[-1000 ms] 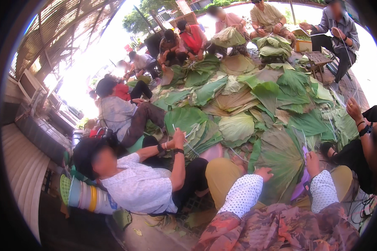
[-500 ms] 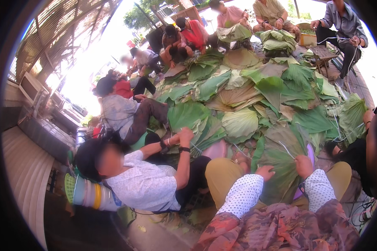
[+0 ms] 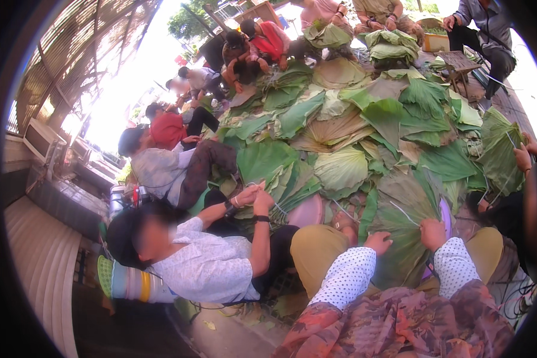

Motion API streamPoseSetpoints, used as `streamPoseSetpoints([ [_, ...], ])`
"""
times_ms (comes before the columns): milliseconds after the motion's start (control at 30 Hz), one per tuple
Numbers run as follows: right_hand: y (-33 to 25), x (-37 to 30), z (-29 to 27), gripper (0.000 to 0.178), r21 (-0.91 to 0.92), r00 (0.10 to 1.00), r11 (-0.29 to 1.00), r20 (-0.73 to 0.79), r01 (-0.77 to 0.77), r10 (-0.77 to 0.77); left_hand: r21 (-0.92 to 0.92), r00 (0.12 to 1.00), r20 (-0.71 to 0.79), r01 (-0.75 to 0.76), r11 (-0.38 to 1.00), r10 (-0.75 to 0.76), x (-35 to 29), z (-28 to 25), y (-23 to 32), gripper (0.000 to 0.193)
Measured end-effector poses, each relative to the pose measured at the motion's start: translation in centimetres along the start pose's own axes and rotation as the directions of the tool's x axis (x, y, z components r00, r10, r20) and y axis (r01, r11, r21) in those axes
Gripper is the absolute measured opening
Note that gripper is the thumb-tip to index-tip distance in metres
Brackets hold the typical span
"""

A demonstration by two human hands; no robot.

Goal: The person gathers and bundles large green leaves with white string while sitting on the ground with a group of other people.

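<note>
A stack of large dried green-brown lotus leaves (image 3: 403, 262) lies across my lap between my knees. My left hand (image 3: 377, 242) rests on the stack's left part, its fingers loosely apart. At the right side my right hand (image 3: 432, 234) is closed like a fist on a thin white strap (image 3: 404, 213), whose free end sticks up over the leaves toward the left. Part of a purple thing (image 3: 446, 216) shows behind the stack, beside my right hand. The underside of the stack is hidden.
A broad heap of lotus leaves (image 3: 340, 173) spreads ahead. At my left a person in a patterned shirt (image 3: 206, 259) sits close, hands over leaves near a pink stool (image 3: 304, 213). Another person's hands (image 3: 526, 154) hold leaves at the right. Stacked buckets (image 3: 131, 281) stand left.
The white strap's free end leans a bit further left. My hands stay almost in place. At the right, the co-worker's hands and leaf bundle have risen. The view has shifted slightly.
</note>
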State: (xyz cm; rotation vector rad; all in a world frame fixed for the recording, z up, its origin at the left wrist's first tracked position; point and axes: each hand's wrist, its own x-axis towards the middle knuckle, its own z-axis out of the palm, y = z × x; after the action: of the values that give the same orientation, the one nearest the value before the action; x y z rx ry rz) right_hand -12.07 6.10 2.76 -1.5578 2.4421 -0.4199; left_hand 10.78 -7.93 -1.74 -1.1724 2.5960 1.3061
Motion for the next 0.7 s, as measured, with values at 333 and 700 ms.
streamPoseSetpoints([
  [333, -0.2, -0.1, -0.2, 0.011, 0.017, 0.999, 0.999, 0.002, -0.033, 0.033, -0.060, 0.999, 0.044, 0.026, 0.998, -0.024, 0.2, 0.0, -0.4, 0.052],
  [700, -0.4, -0.5, -0.7, 0.010, 0.047, 1.000, 0.999, -0.016, -0.016, 0.016, -0.137, 0.997, -0.042, 0.055, 0.989, -0.061, 0.7, 0.5, -1.1, 0.050],
])
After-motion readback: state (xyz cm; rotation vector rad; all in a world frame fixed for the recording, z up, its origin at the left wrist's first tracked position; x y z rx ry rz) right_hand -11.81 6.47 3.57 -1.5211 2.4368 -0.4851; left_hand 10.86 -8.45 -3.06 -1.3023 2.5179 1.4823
